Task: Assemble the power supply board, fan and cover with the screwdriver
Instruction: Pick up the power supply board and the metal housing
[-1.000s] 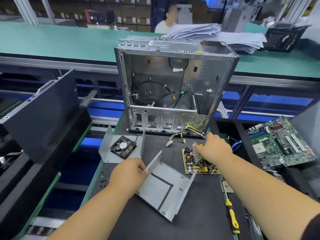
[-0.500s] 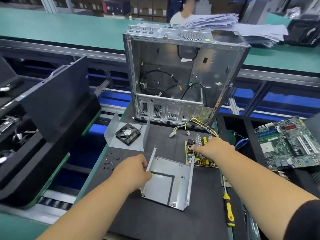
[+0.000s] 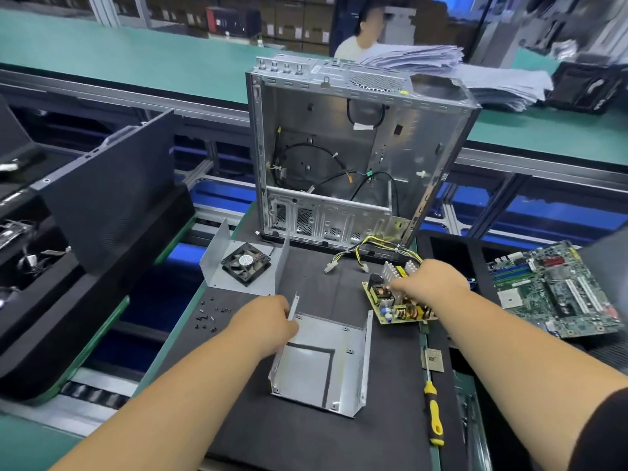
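A grey U-shaped metal tray (image 3: 323, 365) lies on the black mat, and my left hand (image 3: 263, 319) grips its left wall. The yellow power supply board (image 3: 399, 309) sits just right of the tray; my right hand (image 3: 430, 280) grips it from above by its heat sinks. Its yellow and black wires (image 3: 370, 248) run toward the case. The black fan (image 3: 246, 263) rests in the bent metal cover (image 3: 217, 263) at the mat's far left. A yellow and black screwdriver (image 3: 433, 407) lies to the right of the tray.
An open metal computer case (image 3: 356, 147) stands upright behind the mat. Several small black screws (image 3: 209, 316) are scattered at the mat's left edge. A green motherboard (image 3: 557, 287) lies on the right, black foam trays (image 3: 85, 232) on the left. A person sits beyond the far bench.
The tray has been turned and set flat and square on the mat under my left hand. My right hand stays on the board, which sits slightly raised and shifted.
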A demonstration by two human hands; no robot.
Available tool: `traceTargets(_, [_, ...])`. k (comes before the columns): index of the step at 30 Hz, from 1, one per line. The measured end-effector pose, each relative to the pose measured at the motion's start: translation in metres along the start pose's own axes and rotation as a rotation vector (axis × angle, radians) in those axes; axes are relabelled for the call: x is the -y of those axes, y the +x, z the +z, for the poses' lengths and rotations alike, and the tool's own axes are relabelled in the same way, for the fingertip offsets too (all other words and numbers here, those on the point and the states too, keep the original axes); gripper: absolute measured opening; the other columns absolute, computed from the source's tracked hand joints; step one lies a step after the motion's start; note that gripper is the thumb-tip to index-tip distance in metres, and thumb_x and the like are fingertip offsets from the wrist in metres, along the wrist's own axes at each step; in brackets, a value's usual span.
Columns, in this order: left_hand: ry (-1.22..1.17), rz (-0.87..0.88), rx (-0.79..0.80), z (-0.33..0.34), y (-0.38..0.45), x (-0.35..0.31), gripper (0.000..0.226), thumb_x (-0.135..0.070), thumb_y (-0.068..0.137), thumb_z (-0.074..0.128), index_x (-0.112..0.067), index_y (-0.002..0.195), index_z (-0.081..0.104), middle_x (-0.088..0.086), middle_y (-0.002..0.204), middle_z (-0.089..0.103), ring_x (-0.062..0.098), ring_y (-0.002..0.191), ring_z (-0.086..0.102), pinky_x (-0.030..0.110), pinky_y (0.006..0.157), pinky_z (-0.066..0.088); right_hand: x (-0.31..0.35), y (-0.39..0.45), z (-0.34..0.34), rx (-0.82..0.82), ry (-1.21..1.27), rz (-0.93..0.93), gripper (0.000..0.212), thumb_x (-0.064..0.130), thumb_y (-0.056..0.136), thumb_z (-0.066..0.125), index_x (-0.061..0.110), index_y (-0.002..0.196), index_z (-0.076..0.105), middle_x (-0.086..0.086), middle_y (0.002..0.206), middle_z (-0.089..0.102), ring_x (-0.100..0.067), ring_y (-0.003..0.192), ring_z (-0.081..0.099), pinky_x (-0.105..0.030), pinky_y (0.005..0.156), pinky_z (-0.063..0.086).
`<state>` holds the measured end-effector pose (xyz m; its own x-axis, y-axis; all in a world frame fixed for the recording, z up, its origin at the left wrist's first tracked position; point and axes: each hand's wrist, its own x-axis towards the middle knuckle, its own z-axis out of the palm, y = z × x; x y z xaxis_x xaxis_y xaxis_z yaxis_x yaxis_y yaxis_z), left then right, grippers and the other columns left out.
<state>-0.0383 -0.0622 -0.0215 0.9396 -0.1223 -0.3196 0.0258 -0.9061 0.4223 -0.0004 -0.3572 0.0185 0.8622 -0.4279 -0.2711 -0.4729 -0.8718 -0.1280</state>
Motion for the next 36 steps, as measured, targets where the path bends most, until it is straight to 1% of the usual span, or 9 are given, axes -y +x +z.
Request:
traceTargets(8, [-0.088,0.02,0.073,0.007,0.003,-0.011,0.009,-0.034,0.079,0.055,-0.025,0.082,0.052,-0.005,0.084,0.063,0.014,0.074,0.06,0.027,0.059,0.044,0.003,-0.007,-0.048,0.055,0.081,-0.103,0.048,0.059,0.052,0.072,0.017,0.073,0.069,0.002,0.058,0.069,-0.018,0.064,0.067,-0.026,0.055,0.047])
traceTargets(14, [-0.273,0.011,0.176,0.018,0.013,-0.019,0.021,-0.031,0.075,0.057,-0.018,0.091,0.054,0.004,0.078,0.071,0.023,0.079,0.069,0.037,0.075,0.055,0.016,-0.025,-0.057,0.051,0.099,-0.259,0.051,0.061,0.058,0.077,0.019,0.083,0.063,0.001,0.078,0.066,-0.014,0.072,0.06,-0.029,0.055,0.043])
traceTargets(17, [-0.402,0.031,0.241,0.021,0.019,-0.022,0.021,-0.03,0.08,0.064,-0.017,0.093,0.054,0.003,0.072,0.074,0.02,0.065,0.072,0.033,0.065,0.052,0.021,-0.032,-0.054,0.049,0.112,-0.313,0.063,0.059,0.059,0.079,0.019,0.105,0.065,-0.001,0.098,0.067,-0.017,0.086,0.062,-0.033,0.075,0.053])
traceTargets(20, [-0.427,0.035,0.246,0.02,0.025,-0.023,0.015,-0.035,0.089,0.059,-0.021,0.092,0.056,0.0,0.067,0.073,0.014,0.061,0.07,0.026,0.061,0.047,0.023,-0.037,-0.049,0.023,0.088,-0.369,0.066,0.057,0.057,0.078,0.023,0.112,0.064,0.004,0.105,0.064,-0.016,0.089,0.059,-0.032,0.074,0.051])
traceTargets(23, [-0.487,0.043,0.115,0.008,0.035,-0.026,0.021,-0.045,0.095,0.047,-0.027,0.092,0.059,-0.005,0.082,0.073,0.014,0.08,0.069,0.03,0.077,0.052,0.021,-0.041,-0.047,-0.007,0.086,-0.416,0.074,0.059,0.057,0.077,0.026,0.121,0.062,0.009,0.109,0.06,-0.014,0.092,0.056,-0.031,0.072,0.047])
traceTargets(26, [-0.794,0.073,0.143,-0.015,0.042,-0.042,0.035,-0.046,0.102,0.037,-0.024,0.115,0.06,-0.005,0.112,0.068,0.014,0.103,0.063,0.038,0.099,0.045,0.019,-0.047,-0.052,-0.031,0.085,-0.441,0.079,0.061,0.057,0.077,0.029,0.127,0.059,0.013,0.111,0.054,-0.014,0.098,0.053,-0.033,0.077,0.048])
traceTargets(30, [-1.014,0.123,0.226,-0.042,0.046,-0.066,0.05,-0.044,0.105,0.025,-0.014,0.133,0.054,0.001,0.131,0.061,0.018,0.122,0.054,0.038,0.109,0.037,0.016,-0.057,-0.064,-0.042,0.101,-0.474,0.079,0.062,0.056,0.077,0.032,0.127,0.059,0.012,0.126,0.057,-0.013,0.106,0.054,-0.034,0.087,0.05])
traceTargets(34, [-1.074,0.149,0.282,-0.055,0.05,-0.086,0.065,-0.05,0.103,0.016,-0.007,0.142,0.045,0.008,0.144,0.05,0.022,0.135,0.045,0.039,0.116,0.03,0.012,-0.066,-0.075,-0.071,0.094,-0.522,0.077,0.063,0.059,0.077,0.032,0.127,0.058,0.013,0.124,0.056,-0.002,0.081,0.055,-0.024,0.067,0.045])
traceTargets(36, [-1.127,0.143,0.306,-0.057,0.054,-0.09,0.071,-0.055,0.102,0.014,-0.004,0.145,0.04,0.011,0.151,0.041,0.023,0.141,0.037,0.039,0.119,0.025,0.011,-0.069,-0.08,-0.093,0.075,-0.55,0.075,0.062,0.06,0.078,0.032,0.127,0.058,0.014,0.124,0.056,-0.004,0.09,0.053,-0.025,0.073,0.044])
